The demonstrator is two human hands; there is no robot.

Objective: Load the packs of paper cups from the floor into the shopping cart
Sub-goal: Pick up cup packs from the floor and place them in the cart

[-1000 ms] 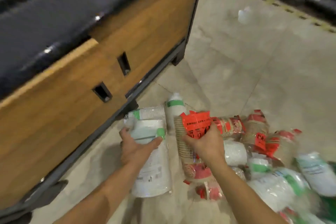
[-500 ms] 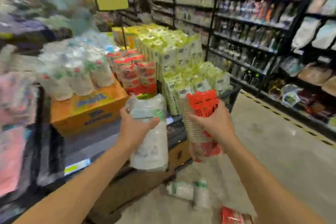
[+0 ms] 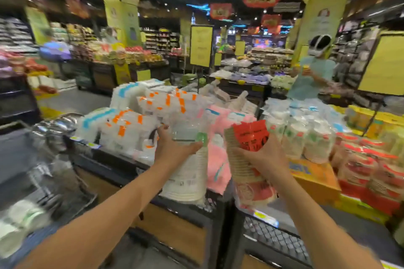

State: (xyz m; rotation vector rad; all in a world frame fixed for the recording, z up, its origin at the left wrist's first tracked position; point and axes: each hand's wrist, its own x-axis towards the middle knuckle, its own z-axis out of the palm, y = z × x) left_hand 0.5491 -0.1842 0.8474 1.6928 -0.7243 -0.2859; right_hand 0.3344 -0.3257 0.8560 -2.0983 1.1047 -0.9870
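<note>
My left hand (image 3: 172,147) grips the top of a white pack of paper cups with a green tab (image 3: 188,179), which hangs upright at chest height. A brown pack of paper cups with a red label (image 3: 247,166) is held in my right hand (image 3: 264,161), just to the right of the white one. The metal shopping cart (image 3: 54,137) is at the lower left, blurred, with white packs (image 3: 19,223) lying in it. The floor and the other packs on it are out of view.
A dark display stand with a wooden front (image 3: 175,225) is right before me, piled with white, pink and red packs of goods. A person in a light top (image 3: 312,74) stands at the right behind it. Shelves and yellow signs fill the back.
I have stood up and turned left, lifting both packs from the floor. The view has swung from the floor to the store and the cart has come into sight at the left.
</note>
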